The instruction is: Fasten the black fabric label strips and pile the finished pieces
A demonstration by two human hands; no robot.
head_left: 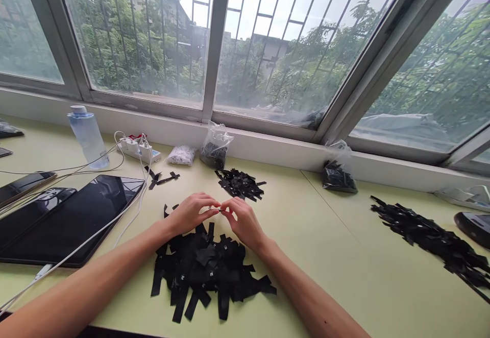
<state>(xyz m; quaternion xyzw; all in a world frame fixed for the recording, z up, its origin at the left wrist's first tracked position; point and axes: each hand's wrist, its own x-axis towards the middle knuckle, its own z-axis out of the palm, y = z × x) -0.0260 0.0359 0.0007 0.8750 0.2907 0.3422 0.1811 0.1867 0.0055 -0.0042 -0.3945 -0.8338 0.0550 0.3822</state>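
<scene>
Both hands meet fingertip to fingertip above the far edge of a large pile of black fabric size labels (206, 264); some show a white letter M. Between the pinched fingers is a small black label (220, 210), mostly hidden by the fingertips. My left hand (193, 212) pinches its left end, thumb under the fingers. On the other end, my right hand (244, 219) is closed in a pinch too. Just beyond the hands lies a smaller heap of black labels (241, 183).
At left lie a tablet (88, 215) with a white cable, phones, a water bottle (89, 136) and a power strip (138, 149). Clear plastic bags (215, 146) of black pieces stand by the windowsill. A long heap of black strips (429, 233) is at right.
</scene>
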